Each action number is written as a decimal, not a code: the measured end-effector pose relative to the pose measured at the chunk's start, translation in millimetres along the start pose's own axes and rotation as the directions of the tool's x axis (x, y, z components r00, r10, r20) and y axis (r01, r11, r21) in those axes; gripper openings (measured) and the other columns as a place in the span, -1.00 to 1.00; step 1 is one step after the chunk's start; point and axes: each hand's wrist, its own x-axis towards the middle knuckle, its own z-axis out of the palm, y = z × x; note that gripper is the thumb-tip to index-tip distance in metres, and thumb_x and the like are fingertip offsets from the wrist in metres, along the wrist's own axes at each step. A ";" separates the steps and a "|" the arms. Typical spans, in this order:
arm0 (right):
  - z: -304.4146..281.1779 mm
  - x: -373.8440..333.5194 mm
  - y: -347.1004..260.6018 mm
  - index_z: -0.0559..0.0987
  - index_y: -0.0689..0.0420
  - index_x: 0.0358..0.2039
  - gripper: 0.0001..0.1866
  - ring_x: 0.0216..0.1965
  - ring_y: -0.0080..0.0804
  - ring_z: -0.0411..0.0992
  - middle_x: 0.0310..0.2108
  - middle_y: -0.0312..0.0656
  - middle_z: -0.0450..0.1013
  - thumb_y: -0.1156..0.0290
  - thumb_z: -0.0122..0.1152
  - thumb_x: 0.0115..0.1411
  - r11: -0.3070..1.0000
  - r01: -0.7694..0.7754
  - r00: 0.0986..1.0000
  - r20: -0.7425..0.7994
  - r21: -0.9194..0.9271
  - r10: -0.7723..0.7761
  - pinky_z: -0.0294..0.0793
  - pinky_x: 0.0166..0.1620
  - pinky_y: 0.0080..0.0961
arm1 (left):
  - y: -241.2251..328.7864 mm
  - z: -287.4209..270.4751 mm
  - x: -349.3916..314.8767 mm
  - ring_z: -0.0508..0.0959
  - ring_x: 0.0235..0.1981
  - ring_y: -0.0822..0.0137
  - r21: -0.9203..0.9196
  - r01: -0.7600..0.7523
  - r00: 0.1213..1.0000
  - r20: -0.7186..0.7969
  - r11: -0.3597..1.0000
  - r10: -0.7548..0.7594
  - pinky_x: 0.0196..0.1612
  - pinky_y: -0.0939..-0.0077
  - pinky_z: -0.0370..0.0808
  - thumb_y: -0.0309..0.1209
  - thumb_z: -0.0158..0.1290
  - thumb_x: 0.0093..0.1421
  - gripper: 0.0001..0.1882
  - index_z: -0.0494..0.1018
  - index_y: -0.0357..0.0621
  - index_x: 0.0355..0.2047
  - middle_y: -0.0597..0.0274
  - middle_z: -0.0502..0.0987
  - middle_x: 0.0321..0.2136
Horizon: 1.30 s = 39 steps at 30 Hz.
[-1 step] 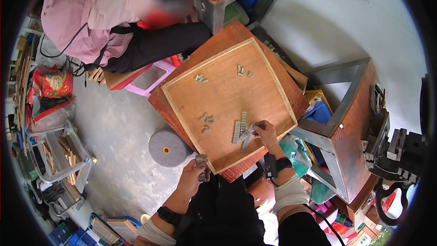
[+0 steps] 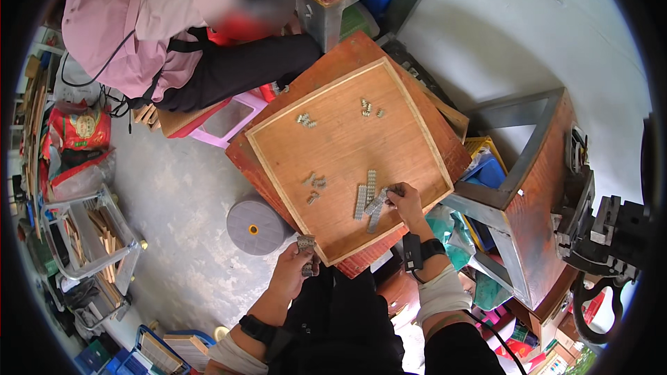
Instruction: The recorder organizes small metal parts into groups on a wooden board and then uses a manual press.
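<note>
My left hand point(image 2: 292, 269), at the tray's near-left corner, is closed around a short grey metal strip piece point(image 2: 306, 242) with a ridged surface; its middle is hidden by my fingers. Over the near-right part of the shallow wooden tray point(image 2: 333, 156), my right hand point(image 2: 408, 206) pinches the end of a grey ridged strip point(image 2: 376, 202). That strip lies slantwise across or beside similar ones: two strips point(image 2: 360, 202) stand to its left and far side, another point(image 2: 374, 223) reaches toward me. Small ridged metal pieces lie in loose groups at the tray's left point(image 2: 315, 182), far left point(image 2: 306, 121) and far side point(image 2: 367, 107).
The tray rests on a reddish wooden tabletop point(image 2: 361, 45). A round grey stool point(image 2: 256, 226) stands to the left. Another person in a pink top point(image 2: 104, 42) sits at the far left. A metal-framed bench point(image 2: 538, 194) and a black clamp-like machine point(image 2: 597, 243) are on the right.
</note>
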 end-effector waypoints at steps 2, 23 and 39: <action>-1.3 6.3 -4.1 0.51 0.28 -0.45 -0.92 -0.56 -0.58 0.41 -0.57 -0.23 0.45 0.58 0.09 -0.02 1.000 0.002 1.000 0.017 0.011 -0.002 0.38 -0.51 -0.65 | 2.2 -0.8 1.9 0.42 -0.53 0.45 0.018 -0.009 1.000 -0.013 1.000 0.010 -0.46 0.55 0.41 -0.43 -0.08 0.15 -0.83 0.32 -0.18 -0.24 0.28 0.40 -0.53; 44.6 -7.2 -22.6 0.39 0.15 -0.27 -0.50 -0.23 -0.10 0.40 -0.36 -0.05 0.43 0.24 0.34 -0.23 0.712 -0.122 0.973 -0.226 -0.692 -0.054 0.39 -0.18 -0.32 | 11.4 -1.5 1.9 0.45 -0.45 0.35 0.014 -0.043 0.998 -0.034 0.999 0.044 -0.40 0.47 0.43 -0.61 -0.13 0.05 -0.67 0.29 -0.25 -0.12 0.18 0.42 -0.47; 23.5 -53.0 -40.8 0.32 0.31 -0.06 -0.66 -0.36 -0.48 0.42 -0.30 -0.20 0.39 0.58 -0.03 0.11 0.905 -0.099 0.994 0.072 0.413 0.077 0.51 -0.35 -0.54 | 14.0 6.6 -2.0 0.45 -0.45 0.37 0.008 -0.073 0.997 0.033 0.997 0.073 -0.38 0.50 0.43 -0.55 -0.13 0.09 -0.72 0.28 -0.28 -0.14 0.18 0.42 -0.45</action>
